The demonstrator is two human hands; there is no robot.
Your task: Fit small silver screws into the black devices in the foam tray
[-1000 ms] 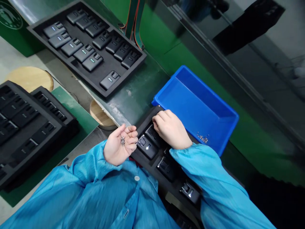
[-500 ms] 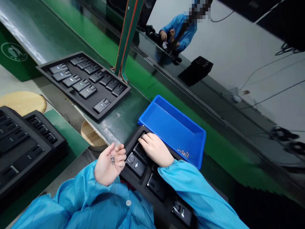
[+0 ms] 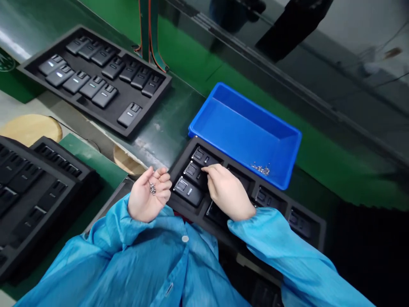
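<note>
While the left hand [image 3: 148, 195] lies cupped palm-up near the bench's front edge, a small pinch of silver screws [image 3: 152, 189] sits in its hollow, the fingers curled in a narrow hold around them. The right hand [image 3: 228, 192] reaches over a black foam tray [image 3: 188, 200] at that same front edge, its fingertips [image 3: 206, 169] touching a black switch module [image 3: 194, 174] in the tray; whether they pinch anything, you cannot tell. 2 more modules sit just beside that one, and 2 others lie toward the tray's right end.

Just beyond the tray, a blue plastic bin [image 3: 246, 125] stands on the bench [image 3: 172, 128], with a small heap of screws [image 3: 261, 169] in its near right corner. At the bench's far left, a second foam tray [image 3: 96, 81] holds 13 modules, and a third [image 3: 41, 200] lies at the lower left on a green mat [image 3: 96, 164]. A round emblem on a green bin [image 3: 6, 63] is cut off at the left edge, and the tiny marks on the modules are too small to read. Blue smock sleeves [image 3: 271, 236] cover both forearms.
</note>
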